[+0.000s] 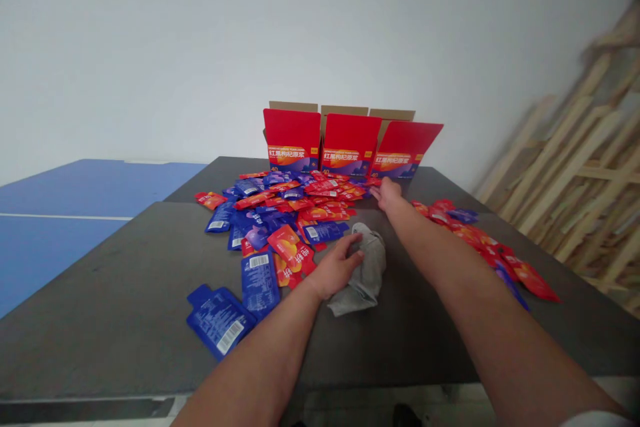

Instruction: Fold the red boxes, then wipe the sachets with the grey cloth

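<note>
My left hand (339, 268) rests against a crumpled grey cloth (369, 268), its thumb and fingers bent onto the cloth's left side. Farther out, my right hand (389, 194) reaches to the right edge of a pile of red and blue pouches (295, 195). Its visible fingers stretch left beside the pouches, and I see nothing held in them. Nearer to me, a blue pouch (220, 320) with a white barcode lies flat, next to another blue pouch (260, 283) and a red pouch (291, 248).
Three open red cartons stand in a row behind the pile: left (293, 140), middle (350, 143) and right (403, 147). More red pouches (475, 240) lie along the dark table's (125, 293) right side. A blue table (100, 193) adjoins on the left; wooden pallets (583, 173) lean at right.
</note>
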### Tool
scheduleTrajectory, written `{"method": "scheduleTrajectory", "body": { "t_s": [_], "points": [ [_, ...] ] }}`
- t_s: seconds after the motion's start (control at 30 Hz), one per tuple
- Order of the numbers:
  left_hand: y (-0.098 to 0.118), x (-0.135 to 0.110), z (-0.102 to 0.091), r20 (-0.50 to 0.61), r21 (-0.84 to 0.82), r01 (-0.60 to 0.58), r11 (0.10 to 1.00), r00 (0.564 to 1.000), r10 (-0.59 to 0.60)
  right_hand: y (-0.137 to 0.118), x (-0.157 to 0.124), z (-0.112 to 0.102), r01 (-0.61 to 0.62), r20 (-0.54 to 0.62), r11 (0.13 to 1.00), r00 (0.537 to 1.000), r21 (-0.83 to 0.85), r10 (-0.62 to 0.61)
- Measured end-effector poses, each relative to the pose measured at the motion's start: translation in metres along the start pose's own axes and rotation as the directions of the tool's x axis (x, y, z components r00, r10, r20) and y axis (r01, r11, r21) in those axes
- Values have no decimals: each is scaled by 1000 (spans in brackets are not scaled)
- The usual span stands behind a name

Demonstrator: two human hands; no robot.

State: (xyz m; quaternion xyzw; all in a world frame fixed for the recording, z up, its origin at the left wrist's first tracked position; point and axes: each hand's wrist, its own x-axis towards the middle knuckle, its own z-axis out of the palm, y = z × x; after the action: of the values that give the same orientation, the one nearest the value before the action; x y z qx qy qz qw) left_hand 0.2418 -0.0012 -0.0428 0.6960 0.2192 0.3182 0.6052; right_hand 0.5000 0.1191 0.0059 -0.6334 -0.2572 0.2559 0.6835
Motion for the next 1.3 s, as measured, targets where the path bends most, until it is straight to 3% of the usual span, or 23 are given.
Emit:
{"method": "scheduleTrajectory", "body": {
  "t_s": [0.1, 0.2, 0.37, 0.43, 0.5, 0.57, 0.63, 0.77, 0.83, 0.93, 1.03, 1.17, 1.3],
  "points": [
    [2, 2, 1, -21, -87, 13, 996, 1000, -15, -14, -27, -16, -2, -17, 994, 1000, 113, 4],
    [4, 6, 1, -55, -234, 40, 971, 997, -54, -20, -69, -33, 40, 63, 960, 996, 277, -59],
    [12, 16, -7, -132, -556, 87, 827, 973, -191, -9, -140, -51, 46, 186, 940, 976, 339, -115],
    [17, 16, -13, -74, -666, 134, 734, 967, -243, -2, -159, -52, 47, 220, 946, 968, 320, -123],
    [23, 14, -20, 92, -715, 236, 658, 965, -247, 5, -171, -50, 76, 215, 964, 967, 256, -134],
    [28, 10, -25, 306, -687, 396, 609, 918, -252, 8, -177, -47, 140, 203, 978, 964, 157, -170],
    [32, 5, -27, 447, -634, 503, 587, 858, -252, 9, -182, -44, 207, 218, 977, 952, 51, -213],
    [36, -2, -25, 566, -552, 608, 571, 776, -279, 11, -190, -41, 310, 286, 939, 923, -149, -259],
    [37, -2, -25, 547, -566, 604, 561, 784, -293, 15, -190, -41, 399, 311, 893, 892, -206, -327],
    [38, 1, -31, 421, -704, 499, 506, 866, -269, 24, -187, -41, 533, 351, 812, 827, -237, -440],
    [37, 6, -37, 271, -843, 351, 409, 932, -242, 36, -186, -40, 623, 424, 667, 777, -409, -465],
    [36, 8, -41, 147, -904, 227, 362, 961, -234, 45, -185, -39, 694, 556, 472, 719, -543, -417],
    [36, 9, -41, 62, -901, 164, 402, 965, -256, 36, -182, -43, 759, 595, 442, 650, -478, -472]
  ]
}}
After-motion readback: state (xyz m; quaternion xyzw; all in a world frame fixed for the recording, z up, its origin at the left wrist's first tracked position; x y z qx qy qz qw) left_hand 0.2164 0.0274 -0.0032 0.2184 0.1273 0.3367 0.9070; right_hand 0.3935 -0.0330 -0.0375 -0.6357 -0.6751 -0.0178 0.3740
